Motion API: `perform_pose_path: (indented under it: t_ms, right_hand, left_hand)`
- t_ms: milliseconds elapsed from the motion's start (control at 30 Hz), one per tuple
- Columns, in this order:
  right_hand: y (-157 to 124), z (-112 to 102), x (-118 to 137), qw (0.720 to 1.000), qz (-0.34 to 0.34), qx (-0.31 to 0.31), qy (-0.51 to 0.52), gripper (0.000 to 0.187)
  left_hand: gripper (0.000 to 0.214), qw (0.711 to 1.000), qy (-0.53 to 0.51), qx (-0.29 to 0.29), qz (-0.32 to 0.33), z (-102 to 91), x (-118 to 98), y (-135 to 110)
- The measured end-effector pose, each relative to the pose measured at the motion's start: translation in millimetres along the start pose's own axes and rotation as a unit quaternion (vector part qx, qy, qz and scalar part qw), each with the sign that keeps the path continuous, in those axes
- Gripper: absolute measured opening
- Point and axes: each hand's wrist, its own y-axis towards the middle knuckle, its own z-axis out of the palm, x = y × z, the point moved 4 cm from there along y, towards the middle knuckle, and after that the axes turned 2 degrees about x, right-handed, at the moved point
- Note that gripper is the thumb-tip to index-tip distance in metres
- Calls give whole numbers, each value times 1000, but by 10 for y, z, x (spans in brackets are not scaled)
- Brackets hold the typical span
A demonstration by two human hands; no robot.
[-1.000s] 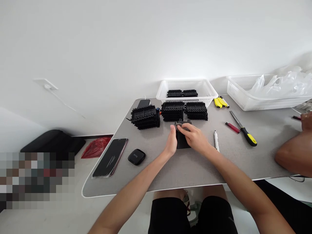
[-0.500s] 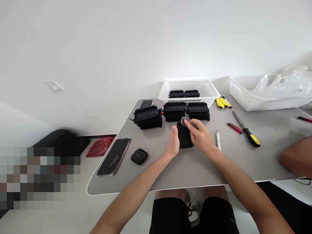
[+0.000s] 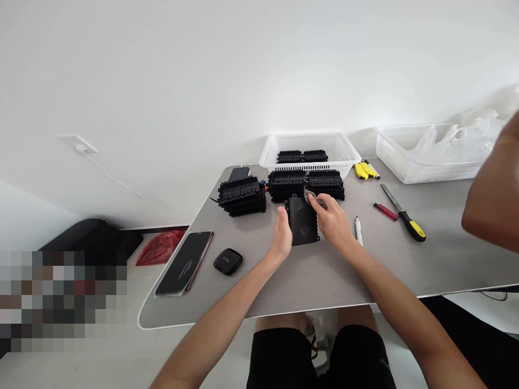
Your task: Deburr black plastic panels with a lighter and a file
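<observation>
A flat black plastic panel [image 3: 302, 222] lies on the grey table [image 3: 308, 275] in front of me. My left hand [image 3: 283, 233] grips its left edge with the fingers curled round it. My right hand [image 3: 333, 218] rests at the panel's upper right corner and pinches a small grey piece [image 3: 313, 196] between its fingertips. Behind the panel stand stacks of black ribbed trays [image 3: 287, 183], with one more stack [image 3: 242, 195] to the left.
A white basket [image 3: 310, 149] with black trays stands at the back; another basket [image 3: 421, 156] holds clear bags. A file with a yellow handle [image 3: 403, 213], a red tool [image 3: 385, 211], a white marker [image 3: 358, 229], a phone [image 3: 185, 262], a small black box [image 3: 227, 260]. Another person's arm [image 3: 492, 194] is at the right.
My right hand slid off the panel to its upper right corner, uncovering its face. The other person's arm rose at the right edge.
</observation>
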Motion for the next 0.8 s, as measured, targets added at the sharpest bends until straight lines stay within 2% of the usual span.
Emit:
perform_pose_path:
  t_ms: [100,167,367,433,533,633,733,800]
  right_hand:
    - [-11,30,27,1000,-1,1,11,62]
    - [-26,59,70,1000,-10,23,20,59]
    - [-126,139,198,988,-66,122,70,46]
    - [-145,129,194,985,-65,123,103,43]
    - [-125,45,114,982,16,30,184,39]
    - [-119,29,7,950,150,-58,268,39]
    - [-135,148,-54,902,259,-55,341,38]
    - [-153,237,-87,853,323,-48,407,39]
  left_hand:
    - [58,1000,-4,-5,-1,-11,24,36]
    - [61,1000,-21,-20,-9,-40,27,68]
    - [71,990,-72,-115,-29,-233,-13,176]
    - [70,989,-69,-131,-26,-269,-33,193]
    - [69,990,-84,-110,-29,-235,-49,192]
    - [62,991,-114,-71,-18,-144,-68,164]
    - [58,992,-114,-46,27,-65,-102,125]
    - [60,993,-106,-27,47,-19,-109,103]
